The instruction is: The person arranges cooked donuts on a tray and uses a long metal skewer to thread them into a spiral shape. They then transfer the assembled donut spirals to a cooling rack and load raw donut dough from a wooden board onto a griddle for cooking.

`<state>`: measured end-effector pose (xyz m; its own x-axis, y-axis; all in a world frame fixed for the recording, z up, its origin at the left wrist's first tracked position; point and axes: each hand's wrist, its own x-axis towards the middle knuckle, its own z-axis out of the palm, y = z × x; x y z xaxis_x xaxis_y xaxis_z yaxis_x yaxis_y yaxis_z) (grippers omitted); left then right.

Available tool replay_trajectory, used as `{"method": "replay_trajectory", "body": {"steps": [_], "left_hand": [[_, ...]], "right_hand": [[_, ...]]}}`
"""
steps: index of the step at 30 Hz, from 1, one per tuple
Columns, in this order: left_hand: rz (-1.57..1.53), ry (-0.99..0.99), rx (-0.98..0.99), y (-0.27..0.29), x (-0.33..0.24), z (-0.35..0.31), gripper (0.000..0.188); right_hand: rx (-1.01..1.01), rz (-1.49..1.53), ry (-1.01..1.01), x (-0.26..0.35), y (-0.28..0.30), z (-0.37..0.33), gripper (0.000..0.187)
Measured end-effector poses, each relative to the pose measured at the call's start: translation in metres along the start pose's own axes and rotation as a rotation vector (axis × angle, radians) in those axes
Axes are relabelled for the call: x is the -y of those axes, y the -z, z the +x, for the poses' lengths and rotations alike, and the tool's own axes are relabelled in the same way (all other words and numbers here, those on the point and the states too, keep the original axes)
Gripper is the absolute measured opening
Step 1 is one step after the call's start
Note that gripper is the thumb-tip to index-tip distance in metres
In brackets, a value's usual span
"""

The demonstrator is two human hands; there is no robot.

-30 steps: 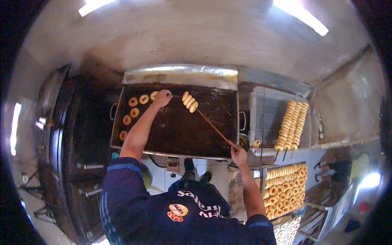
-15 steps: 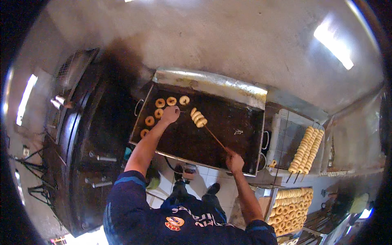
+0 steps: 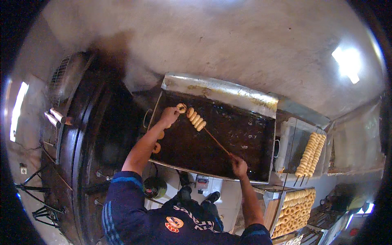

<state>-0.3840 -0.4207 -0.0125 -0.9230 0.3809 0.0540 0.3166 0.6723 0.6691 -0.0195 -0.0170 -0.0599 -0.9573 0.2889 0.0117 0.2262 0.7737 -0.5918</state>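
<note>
My right hand [image 3: 239, 165] is closed around the near end of a thin rod [image 3: 217, 141], which slants up and left over a wide dark pan [image 3: 228, 170]. Several pale dough rings [image 3: 197, 119] are threaded near the rod's far end. My left hand [image 3: 170, 116] reaches over the pan's left side, its fingers pinched at the edge of another dough ring [image 3: 181, 108] by the rod's tip. Whether that ring is still on the rod, I cannot tell. More rings [image 3: 156, 148] lie in the pan below my left forearm, which partly hides them.
Right of the pan, a pale basin [image 3: 288, 132] bears rods of dough rings [image 3: 311, 153]. A tray of dough rings [image 3: 295, 212] stands nearer on the right. A large dark metal unit [image 3: 87, 143] fills the left side. A metal splash guard [image 3: 220, 92] backs the pan.
The view has shifted, so the pan appears farther right and lower. The ringed rod stays in my right hand. A ring now shows right at my left fingertips, close to the rod's tip.
</note>
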Motion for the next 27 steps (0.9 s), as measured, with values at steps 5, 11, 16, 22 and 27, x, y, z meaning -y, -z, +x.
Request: {"method": "replay_trajectory", "body": {"steps": [5, 11, 16, 22, 27], "left_hand": [[0.167, 0.150, -0.147, 0.019, 0.025, -0.006, 0.017], [0.300, 0.156, -0.007, 0.049, 0.065, 0.019, 0.021], [0.062, 0.077, 0.065, 0.064, 0.059, -0.029, 0.024], [0.179, 0.148, 0.108, 0.061, 0.017, -0.066, 0.020], [0.409, 0.272, -0.108, 0.081, 0.105, -0.041, 0.029]], "right_hand": [[0.094, -0.196, -0.041, 0.063, 0.019, -0.001, 0.029], [0.086, -0.102, 0.023, 0.064, 0.000, 0.011, 0.033], [0.154, 0.031, 0.034, 0.074, -0.010, 0.017, 0.031], [0.161, -0.204, 0.013, 0.102, 0.013, 0.005, 0.035], [0.265, -0.222, 0.083, 0.112, -0.001, 0.006, 0.036]]}}
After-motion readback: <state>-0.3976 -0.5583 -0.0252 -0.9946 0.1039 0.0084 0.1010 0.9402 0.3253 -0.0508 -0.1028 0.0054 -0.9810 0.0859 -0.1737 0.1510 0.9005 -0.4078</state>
